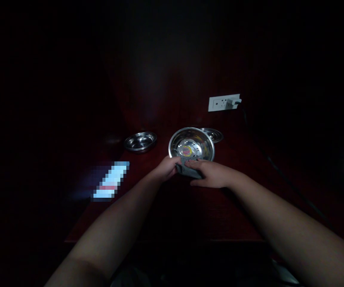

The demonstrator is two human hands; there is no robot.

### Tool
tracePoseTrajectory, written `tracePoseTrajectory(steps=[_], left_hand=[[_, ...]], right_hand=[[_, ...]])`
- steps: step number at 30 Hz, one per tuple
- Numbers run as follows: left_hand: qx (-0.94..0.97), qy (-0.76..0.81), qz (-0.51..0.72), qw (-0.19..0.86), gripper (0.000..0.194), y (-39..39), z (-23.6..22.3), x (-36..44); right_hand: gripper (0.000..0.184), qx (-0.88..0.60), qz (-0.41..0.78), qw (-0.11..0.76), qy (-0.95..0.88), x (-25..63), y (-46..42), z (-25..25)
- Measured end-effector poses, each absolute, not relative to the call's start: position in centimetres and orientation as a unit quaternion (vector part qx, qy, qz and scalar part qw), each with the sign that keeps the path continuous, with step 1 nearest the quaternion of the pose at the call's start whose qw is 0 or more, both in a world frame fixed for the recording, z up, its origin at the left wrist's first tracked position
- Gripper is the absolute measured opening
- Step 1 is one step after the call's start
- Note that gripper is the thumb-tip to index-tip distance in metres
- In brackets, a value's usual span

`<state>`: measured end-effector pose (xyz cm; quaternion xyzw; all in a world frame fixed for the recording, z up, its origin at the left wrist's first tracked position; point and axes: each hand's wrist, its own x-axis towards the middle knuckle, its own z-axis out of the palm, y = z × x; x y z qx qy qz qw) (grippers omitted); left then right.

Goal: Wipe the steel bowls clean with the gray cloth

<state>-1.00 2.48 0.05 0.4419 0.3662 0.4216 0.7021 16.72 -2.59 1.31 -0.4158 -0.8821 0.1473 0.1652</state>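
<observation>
A shiny stainless steel bowl (203, 145) is tilted with its opening towards me, and a round yellow and red sticker (186, 151) shows inside it. My left hand (167, 168) is closed on the bowl's near left edge, thumb at the rim. Over the near rim lies a dark grey cloth (186, 171). My right hand (212, 173) presses this cloth against the bowl, its fingers bent across the fabric. The undersides of both hands are hidden, as is the bowl's base.
A shallow steel dish (141, 148) sits on the dark red table (190, 215) at left. Behind the bowl is another round steel piece (217, 136), partly covered. A lit, pixelated rectangle (111, 181) lies left. A wall socket (219, 103) holds a plug with a cable.
</observation>
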Motion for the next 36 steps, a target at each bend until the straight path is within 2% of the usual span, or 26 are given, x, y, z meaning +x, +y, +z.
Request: tracePoseTrajectory(steps=[4, 8, 10, 14, 21, 30, 36], left_hand=[[0.442, 0.370, 0.415, 0.703, 0.026, 2.5, 0.0, -1.1], [0.444, 0.359, 0.422, 0.705, 0.033, 2.6, -0.1, -1.2], [0.437, 0.356, 0.422, 0.709, 0.036, 2.6, -0.2, -1.2], [0.414, 0.334, 0.411, 0.740, 0.037, 2.6, 0.1, -1.1], [0.411, 0.316, 0.353, 0.779, 0.030, 2.6, 0.6, -1.6], [0.427, 0.313, 0.351, 0.772, 0.026, 2.7, 0.1, -1.5], [0.435, 0.298, 0.356, 0.771, 0.023, 2.6, 0.1, -1.2]], right_hand=[[0.071, -0.447, 0.117, 0.126, -0.878, 17.1, -2.8, 1.8], [0.075, -0.477, 0.115, 0.118, -0.863, 17.5, -2.8, 2.2], [0.068, -0.480, 0.115, 0.127, -0.860, 17.5, -2.8, 2.3], [0.043, -0.475, 0.118, 0.159, -0.857, 17.1, -2.8, 2.4], [0.035, -0.454, 0.088, 0.176, -0.869, 16.9, -2.5, 2.5], [0.040, -0.385, 0.088, 0.237, -0.888, 16.9, -2.1, 1.1], [0.056, -0.408, 0.087, 0.236, -0.878, 16.5, -2.4, 1.1]])
